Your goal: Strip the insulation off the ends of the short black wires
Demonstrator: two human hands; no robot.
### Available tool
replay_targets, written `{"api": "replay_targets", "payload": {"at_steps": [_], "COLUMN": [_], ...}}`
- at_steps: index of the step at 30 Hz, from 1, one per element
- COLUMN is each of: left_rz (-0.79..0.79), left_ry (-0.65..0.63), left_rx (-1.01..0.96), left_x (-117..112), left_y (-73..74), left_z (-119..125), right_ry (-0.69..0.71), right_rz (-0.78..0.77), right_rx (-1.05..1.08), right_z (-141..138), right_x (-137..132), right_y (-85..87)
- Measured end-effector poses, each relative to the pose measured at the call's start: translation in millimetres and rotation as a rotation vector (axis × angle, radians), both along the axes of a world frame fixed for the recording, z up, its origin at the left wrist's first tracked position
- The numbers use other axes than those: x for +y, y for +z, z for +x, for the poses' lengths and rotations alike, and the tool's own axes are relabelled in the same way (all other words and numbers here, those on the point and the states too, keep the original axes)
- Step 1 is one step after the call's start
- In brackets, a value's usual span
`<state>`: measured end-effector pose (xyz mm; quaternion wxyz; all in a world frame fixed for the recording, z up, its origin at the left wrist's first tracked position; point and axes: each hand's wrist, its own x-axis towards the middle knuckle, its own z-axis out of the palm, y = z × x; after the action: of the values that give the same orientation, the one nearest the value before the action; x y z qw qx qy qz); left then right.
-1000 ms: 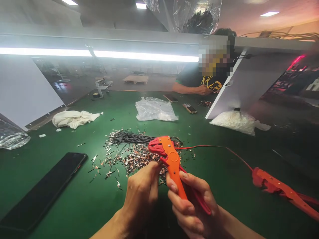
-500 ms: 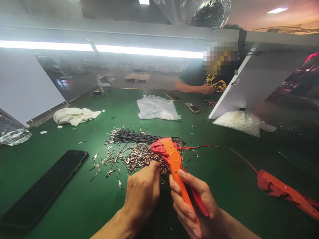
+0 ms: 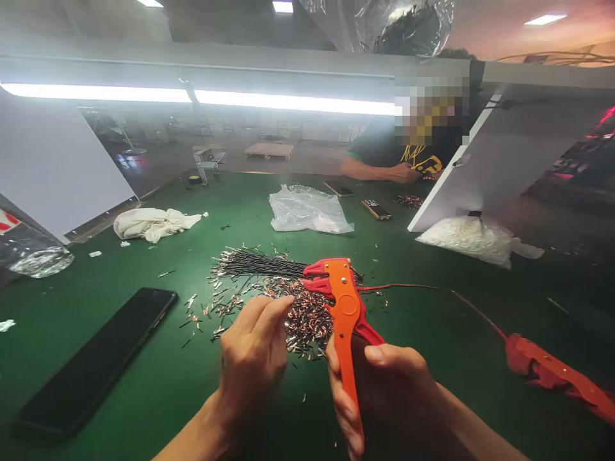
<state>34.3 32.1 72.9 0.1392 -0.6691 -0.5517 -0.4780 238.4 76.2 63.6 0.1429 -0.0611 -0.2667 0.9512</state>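
Note:
An orange and red wire stripper (image 3: 346, 308) is in my right hand (image 3: 401, 378), its jaws pointing left and its handles spread apart. My left hand (image 3: 254, 346) is closed just left of the tool, apart from it, thumb and fingers bent together; whatever they hold is hidden. Behind my left hand lies a heap of cut insulation bits and copper ends (image 3: 310, 314). A bundle of black wires (image 3: 259, 262) rests at the back of that heap, its right end behind the stripper's jaws.
A black phone (image 3: 98, 358) lies at left, a second red stripper (image 3: 548, 366) at right. Farther back are a white cloth (image 3: 156, 224), a clear plastic bag (image 3: 307, 211) and a tied bag of white bits (image 3: 473, 238). Across the green table (image 3: 192, 390) sits a person (image 3: 379, 153).
My left hand has moved left, away from the stripper. The stripper has turned more upright, and its handles have opened wider as my right thumb shifted outward.

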Motion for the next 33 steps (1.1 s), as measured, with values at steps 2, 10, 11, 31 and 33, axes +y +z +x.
{"api": "replay_targets", "payload": {"at_steps": [2,10,11,31,33], "left_rz": [0.042,0.054,0.062,0.130,0.133], "left_ry": [0.044,0.059,0.048,0.093,0.089], "left_rx": [0.002,-0.098,-0.096,-0.001,0.004], "left_x": [1,0,0,-4,-4], "left_y": [6.8,20.1,20.7,26.8,27.5], "left_z": [-5,-6,-6,-7,-6], "right_ry": [-0.013,-0.022,-0.008,0.056,0.050], "right_rz": [0.034,0.214,0.242,0.317,0.328], "right_rx": [-0.002,-0.071,-0.071,-0.190,-0.237], "right_z": [2,-1,-1,5,7], "right_x": [-1,-6,-6,0,0], "right_y": [-4.8,-6.1,-4.9,-12.3,-10.7]}}
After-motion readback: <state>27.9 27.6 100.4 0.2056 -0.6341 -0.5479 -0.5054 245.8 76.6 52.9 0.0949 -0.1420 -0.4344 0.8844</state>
